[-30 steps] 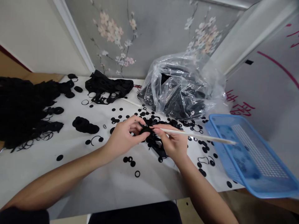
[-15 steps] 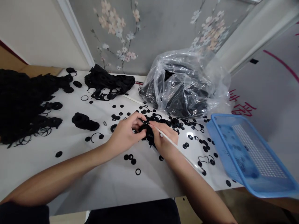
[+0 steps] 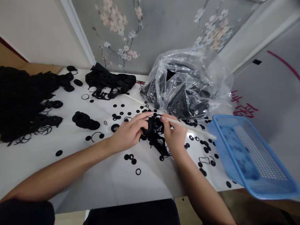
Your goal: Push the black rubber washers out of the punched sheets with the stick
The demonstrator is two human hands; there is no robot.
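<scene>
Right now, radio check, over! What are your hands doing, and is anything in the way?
Left hand gripping black ring tangle. Right hand pinching white stick. Blue plastic basket off to the right, not blocking.

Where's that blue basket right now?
In the head view, the blue plastic basket sits at the far right by the white table's edge, right of the person's right hand and below the clear plastic bag.

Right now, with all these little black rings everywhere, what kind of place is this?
It looks like a small workroom for handling parts, though I can't be sure. A long white table is scattered with black rubber-like rings, a clear plastic bag holds more, and a blue plastic basket sits nearby.
</scene>
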